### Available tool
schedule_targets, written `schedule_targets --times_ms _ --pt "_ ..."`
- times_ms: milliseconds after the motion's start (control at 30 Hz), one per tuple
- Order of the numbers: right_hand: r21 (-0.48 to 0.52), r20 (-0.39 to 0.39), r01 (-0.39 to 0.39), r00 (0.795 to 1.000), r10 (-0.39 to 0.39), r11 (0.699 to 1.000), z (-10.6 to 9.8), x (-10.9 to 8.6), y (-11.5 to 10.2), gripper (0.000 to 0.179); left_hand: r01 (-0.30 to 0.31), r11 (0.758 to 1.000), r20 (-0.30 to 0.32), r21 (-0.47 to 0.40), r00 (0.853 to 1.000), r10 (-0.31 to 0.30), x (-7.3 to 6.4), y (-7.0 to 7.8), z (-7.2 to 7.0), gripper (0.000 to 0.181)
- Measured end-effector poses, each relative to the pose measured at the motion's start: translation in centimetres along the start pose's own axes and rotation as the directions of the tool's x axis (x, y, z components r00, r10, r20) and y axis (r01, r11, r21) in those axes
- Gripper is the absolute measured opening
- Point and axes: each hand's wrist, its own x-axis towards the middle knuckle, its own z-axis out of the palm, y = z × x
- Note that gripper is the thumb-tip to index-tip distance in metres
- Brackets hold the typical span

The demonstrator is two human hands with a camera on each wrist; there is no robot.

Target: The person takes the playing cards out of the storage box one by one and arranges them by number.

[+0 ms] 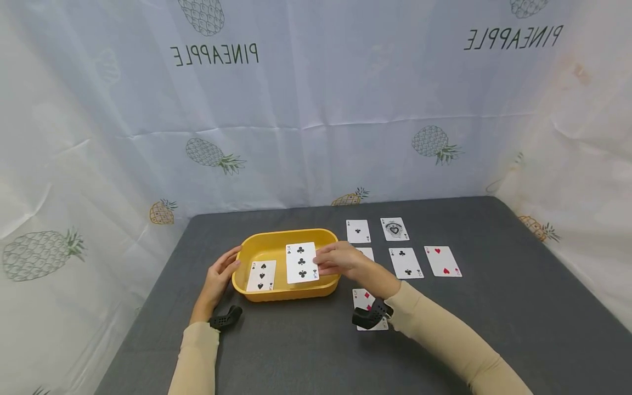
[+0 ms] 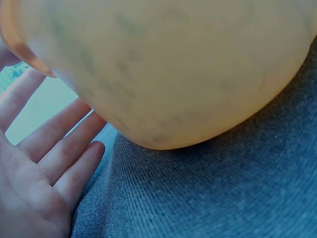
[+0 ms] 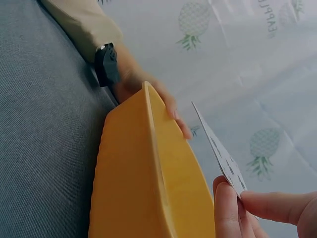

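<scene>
My right hand (image 1: 340,259) pinches a three of clubs (image 1: 302,262) by its right edge, thumb against fingers. The card is tilted above a shallow yellow plastic basin (image 1: 283,296), as the right wrist view also shows. Inside the basin, at its left end, lies a three of spades (image 1: 261,276), face up. At the basin's left end, my left hand (image 1: 217,282) holds the rim. In the left wrist view, several of its fingers (image 2: 64,148) stretch along the outside of the basin, fairly straight.
Right of the basin, more cards lie face up on the dark cloth table (image 1: 296,351): an ace of clubs (image 1: 357,231), an ornate ace (image 1: 394,229), a two of clubs (image 1: 406,263), a two of hearts (image 1: 443,261). A diamonds card (image 1: 362,297) lies partly under my right wrist.
</scene>
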Motion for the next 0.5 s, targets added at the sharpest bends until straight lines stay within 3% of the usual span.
schedule_targets --times_ms 500 --pt "-0.038 -0.06 -0.011 0.998 0.008 0.999 -4.2 -2.5 1.8 0.025 -0.064 0.997 0.03 -0.046 0.997 0.065 0.1 0.0 -0.1 0.05"
